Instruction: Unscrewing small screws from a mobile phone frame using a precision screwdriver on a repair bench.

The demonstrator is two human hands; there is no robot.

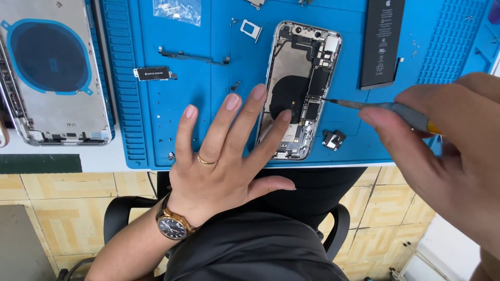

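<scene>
Opened phone chassis [299,88] lying on blue repair mat [219,78], circuit boards and dark round coil exposed, lower end close to the mat's front edge. Left hand [224,156] spread flat, released, fingertips pressing the chassis. Right hand [448,151] grasping screwdriver [375,106], tip touching the board. Black battery [383,41] lying apart at upper right; bare mat between them.

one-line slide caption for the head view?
Left hand steadies an opened phone on a blue mat while the right hand applies a screwdriver.

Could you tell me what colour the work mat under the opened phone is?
Blue mat, head view.
</scene>
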